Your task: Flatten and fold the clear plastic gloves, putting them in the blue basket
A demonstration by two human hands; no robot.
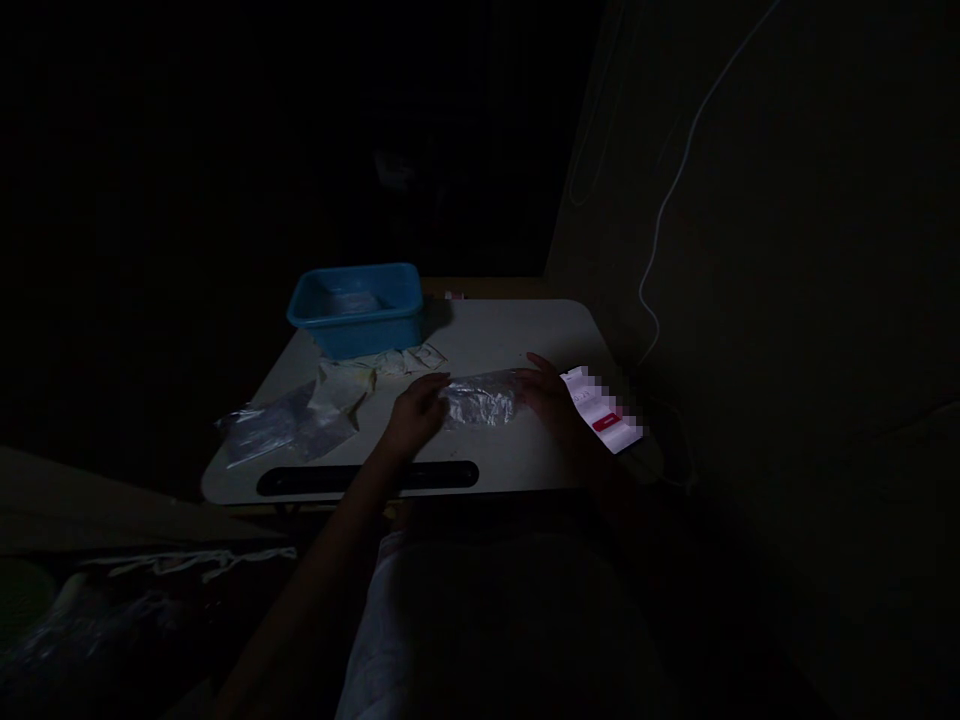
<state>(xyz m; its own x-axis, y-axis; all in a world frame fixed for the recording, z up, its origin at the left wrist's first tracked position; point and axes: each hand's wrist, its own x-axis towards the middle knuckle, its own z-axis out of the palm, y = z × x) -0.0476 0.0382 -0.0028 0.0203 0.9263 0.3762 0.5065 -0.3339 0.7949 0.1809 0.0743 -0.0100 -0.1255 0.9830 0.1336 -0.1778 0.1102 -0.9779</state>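
Note:
Between my two hands, a clear plastic bag (481,402) is stretched sideways above the white table (517,325). My left hand (417,412) pinches the bag's left end, thumb and fingers closed on it. At the other end, my right hand (546,390) grips the plastic, with one finger raised off it. Whether anything is inside the bag is too dim to tell. Left of my left hand lie more flat clear plastic bags (274,422) and a crumpled pale wrapper (345,385).
A blue plastic basin (367,325) stands at the table's back left. By the right edge lies a lit phone (604,415). The table has a dark slot (442,474) along its front. A white cable (686,150) hangs down the right wall. The surroundings are very dark.

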